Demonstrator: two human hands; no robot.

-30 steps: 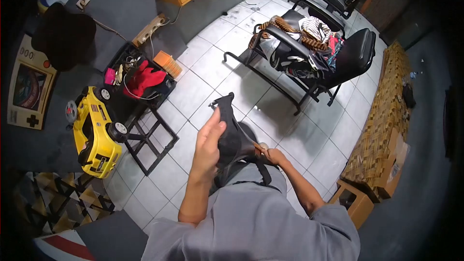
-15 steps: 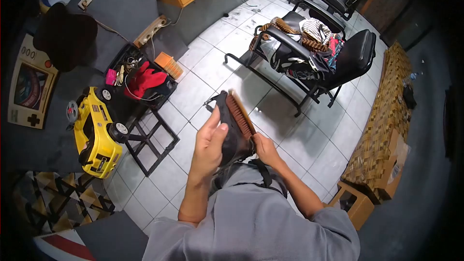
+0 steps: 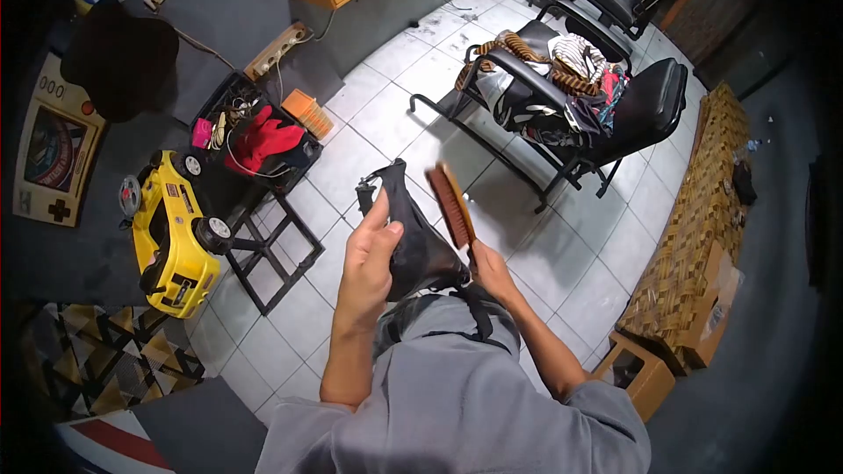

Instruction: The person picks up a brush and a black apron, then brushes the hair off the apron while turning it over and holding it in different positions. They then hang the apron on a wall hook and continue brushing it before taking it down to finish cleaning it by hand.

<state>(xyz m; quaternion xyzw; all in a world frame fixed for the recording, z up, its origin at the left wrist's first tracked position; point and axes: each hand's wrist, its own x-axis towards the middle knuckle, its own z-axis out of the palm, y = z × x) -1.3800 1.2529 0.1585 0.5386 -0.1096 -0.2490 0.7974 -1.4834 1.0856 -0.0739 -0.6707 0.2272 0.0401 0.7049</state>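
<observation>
My left hand (image 3: 367, 256) grips a black leather-looking pouch (image 3: 413, 241) in front of my lap, thumb on top. The pouch has a buckle at its upper left, and a dark strap (image 3: 477, 312) hangs at its lower right. In my right hand (image 3: 493, 276) is a brush (image 3: 451, 206) with a wooden back and reddish-brown bristles, held closed around its lower end. The bristles face the pouch, with a narrow gap between the two. Part of the pouch's underside is hidden by my left hand.
Left of me stand a yellow toy car (image 3: 180, 241), a black metal frame (image 3: 279, 254) and a black tray (image 3: 303, 156) with a red cloth and an orange brush. Ahead is a black chair (image 3: 650, 101) heaped with clothes (image 3: 562, 79). A woven chest (image 3: 680, 254) lies at right.
The brush has come away from the pouch's side and moved slightly right, opening a gap. The pouch now shows more of its face.
</observation>
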